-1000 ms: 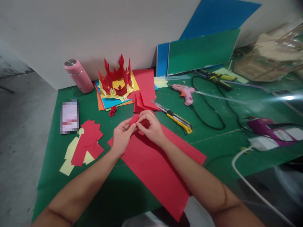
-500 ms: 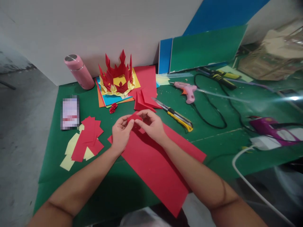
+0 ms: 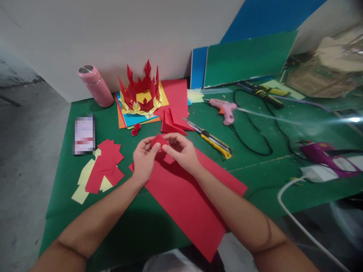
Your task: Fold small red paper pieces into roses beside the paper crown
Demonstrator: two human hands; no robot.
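Observation:
A small folded piece of red paper (image 3: pixel 159 141) is pinched between my left hand (image 3: pixel 144 158) and my right hand (image 3: pixel 183 152), thumbs side by side on its near edge. Both hands are closed on it, above a large red paper sheet (image 3: pixel 195 204) lying slantwise on the table. Just beyond my fingers are a folded red paper shape (image 3: pixel 171 122) and a small red paper flower (image 3: pixel 136 129). Farther back stands a red and yellow paper crown (image 3: pixel 141 92) on stacked coloured paper.
Red and yellow paper pieces (image 3: pixel 104 162) and a phone (image 3: pixel 85 134) lie left, below a pink bottle (image 3: pixel 96 87). A yellow utility knife (image 3: pixel 212 139), a pink glue gun (image 3: pixel 224 108) with its cord, pliers (image 3: pixel 266 94) and a power strip (image 3: pixel 320 173) are to the right.
The small red paper has been turned slightly between my fingers, so its pointed top face shows more. Both hands stay in nearly the same place.

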